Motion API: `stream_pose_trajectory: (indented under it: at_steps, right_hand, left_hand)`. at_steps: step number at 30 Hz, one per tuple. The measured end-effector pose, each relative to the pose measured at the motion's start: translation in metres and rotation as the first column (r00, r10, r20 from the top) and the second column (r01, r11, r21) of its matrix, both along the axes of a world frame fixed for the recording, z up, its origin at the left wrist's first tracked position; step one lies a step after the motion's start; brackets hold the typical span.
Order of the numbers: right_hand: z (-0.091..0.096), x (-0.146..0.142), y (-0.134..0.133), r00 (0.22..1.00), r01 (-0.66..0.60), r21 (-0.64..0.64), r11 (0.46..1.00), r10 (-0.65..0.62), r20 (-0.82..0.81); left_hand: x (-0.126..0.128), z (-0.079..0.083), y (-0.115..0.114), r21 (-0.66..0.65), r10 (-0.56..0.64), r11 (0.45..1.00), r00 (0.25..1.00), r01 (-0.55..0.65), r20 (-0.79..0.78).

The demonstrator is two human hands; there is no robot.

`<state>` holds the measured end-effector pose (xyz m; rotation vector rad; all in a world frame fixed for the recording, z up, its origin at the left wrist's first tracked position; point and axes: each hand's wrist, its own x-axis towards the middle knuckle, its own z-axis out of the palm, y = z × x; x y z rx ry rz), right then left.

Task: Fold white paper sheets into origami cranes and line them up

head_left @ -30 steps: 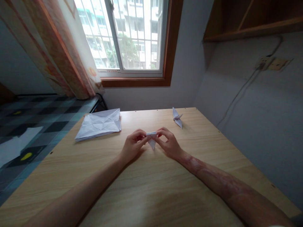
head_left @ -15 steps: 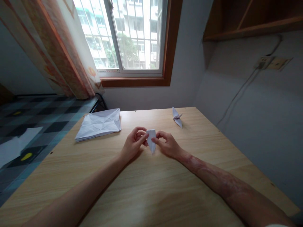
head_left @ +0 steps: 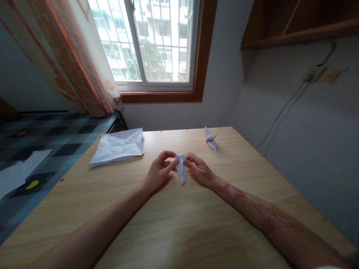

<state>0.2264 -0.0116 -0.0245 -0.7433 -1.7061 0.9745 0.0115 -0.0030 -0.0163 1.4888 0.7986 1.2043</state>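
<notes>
At the far left, loose white paper (head_left: 26,170) is lying on a bed (head_left: 47,130) with a dark, blue-and-grey checked cover. Next, a flat stack of creased white paper sheets (head_left: 119,147) is resting on the pale wood-grained table (head_left: 179,228), near its far left corner. The left hand (head_left: 160,168) is pinching the left side of a small, narrow piece of folded white paper (head_left: 181,173) between thumb and fingers. That piece is standing out between the two hands, over the middle of the table; it is showing a broad top edge, lengthwise creases and layered flaps, and is tapering to a point towards the person. The right hand (head_left: 199,169) is gripping its right side, with the thumb lying near the upper part. Farther right, a winged white folded-paper figure (head_left: 211,139) is sitting near the table's far edge.
</notes>
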Motion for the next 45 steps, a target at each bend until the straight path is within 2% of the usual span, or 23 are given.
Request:
stream_pose_trajectory:
  at_steps: [6,9,13,17,21,26,35,40,45]
  right_hand:
    - [0.004,0.001,-0.001,0.998,-0.042,0.024,0.999,0.041,0.041]
    - [0.005,0.0,-0.001,0.998,-0.047,0.021,0.999,0.046,0.039]
    - [0.002,-0.001,-0.002,0.993,-0.114,-0.113,0.987,0.113,-0.015]
    - [-0.009,-0.002,0.001,0.998,-0.039,-0.223,0.974,0.027,-0.058]
    - [-0.016,-0.003,0.004,0.994,0.032,-0.19,0.981,-0.052,-0.1]
    - [-0.013,-0.005,0.002,0.99,-0.026,-0.187,0.982,-0.001,-0.144]
    - [-0.009,-0.003,-0.001,0.985,-0.114,-0.148,0.982,0.092,-0.146]
    - [-0.005,0.001,-0.003,0.967,-0.218,-0.147,0.965,0.193,-0.167]
    - [-0.005,0.0,-0.005,0.982,-0.171,-0.096,0.981,0.162,-0.094]
  left_hand:
    - [-0.002,0.002,0.004,0.072,-0.005,0.997,0.999,0.008,-0.038]
    - [-0.003,0.005,0.003,0.005,-0.04,0.999,0.996,0.041,-0.079]
    - [-0.003,0.005,0.001,-0.067,-0.065,0.996,0.996,0.061,-0.058]
    - [-0.004,0.008,-0.001,-0.08,-0.1,0.992,0.992,0.094,-0.076]
    - [-0.004,0.01,-0.003,-0.096,-0.151,0.985,0.988,0.146,-0.044]
    - [-0.002,0.006,-0.002,-0.091,-0.175,0.981,0.984,0.17,-0.04]
    - [-0.003,0.005,0.002,-0.155,-0.085,0.985,0.996,0.081,-0.024]
    - [-0.004,0.005,0.005,-0.149,-0.005,0.989,1.0,0.006,0.008]
    - [-0.005,0.003,0.007,-0.146,-0.016,0.989,1.0,0.018,0.015]
